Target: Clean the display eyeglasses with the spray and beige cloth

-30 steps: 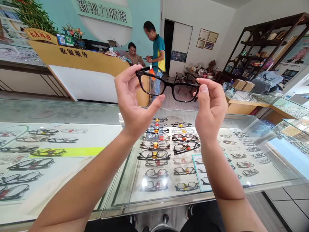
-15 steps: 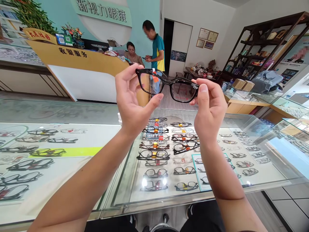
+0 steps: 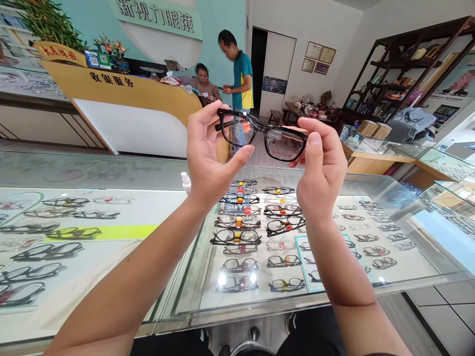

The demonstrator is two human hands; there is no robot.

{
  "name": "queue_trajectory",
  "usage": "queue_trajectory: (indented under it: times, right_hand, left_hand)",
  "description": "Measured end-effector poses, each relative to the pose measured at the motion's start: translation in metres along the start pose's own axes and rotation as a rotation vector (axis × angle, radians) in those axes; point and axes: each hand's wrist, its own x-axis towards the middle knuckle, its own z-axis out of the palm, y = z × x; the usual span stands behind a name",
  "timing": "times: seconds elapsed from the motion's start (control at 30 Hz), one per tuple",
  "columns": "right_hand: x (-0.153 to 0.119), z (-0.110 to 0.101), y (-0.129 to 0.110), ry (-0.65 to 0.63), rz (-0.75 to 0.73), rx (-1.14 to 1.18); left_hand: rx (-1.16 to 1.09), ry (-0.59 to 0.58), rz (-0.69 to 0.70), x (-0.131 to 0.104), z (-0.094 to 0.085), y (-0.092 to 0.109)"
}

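A pair of black-framed eyeglasses (image 3: pixel 261 128) is held up in the air above the glass counter, its front slanting down to the right. My left hand (image 3: pixel 210 155) grips its left end, with the fingers behind the frame and the thumb stretched out below the left lens. My right hand (image 3: pixel 322 165) pinches the right end between thumb and fingers. An orange tag shows through the left lens, and small red lettering marks the right one. Under my hands, several spectacle frames (image 3: pixel 237 237) lie in rows inside the display case (image 3: pixel 260 309).
A white bottle top (image 3: pixel 185 181) stands behind my left wrist. More frames (image 3: pixel 46 251) lie in the left case. Beyond are a cashier counter (image 3: pixel 148 96), a seated person (image 3: pixel 208 89), a standing person (image 3: pixel 243 74) and a dark shelf (image 3: pixel 393 66). A stool base (image 3: pixel 254 346) is below.
The eyeglasses have shifted slightly right and down and turned a little between my hands. My left hand has moved right, closer to my right hand.
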Motion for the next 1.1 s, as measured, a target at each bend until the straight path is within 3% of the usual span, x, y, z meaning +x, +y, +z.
queue_trajectory:
  times: [0.33, 0.53, 0.73, 0.87, 1.1]
  right_hand:
    - [0.018, -0.018, 0.011, -0.092, 0.040, 0.076]
    - [0.023, -0.029, 0.003, -0.296, -0.073, -0.020]
    - [0.027, -0.038, 0.006, -0.494, 0.070, 0.006]
    - [0.031, -0.044, 0.011, -0.600, 0.145, 0.093]
    - [0.031, -0.041, 0.018, -0.611, 0.224, 0.227]
  left_hand:
    - [0.098, -0.098, -0.079, 0.006, -0.015, 0.008]
    - [0.248, -0.286, 0.005, 0.013, -0.014, 0.045]
    - [0.339, -0.389, -0.057, 0.019, -0.014, 0.076]
    - [0.333, -0.376, -0.096, 0.020, -0.013, 0.076]
    - [0.225, -0.361, -0.281, 0.019, -0.005, 0.079]
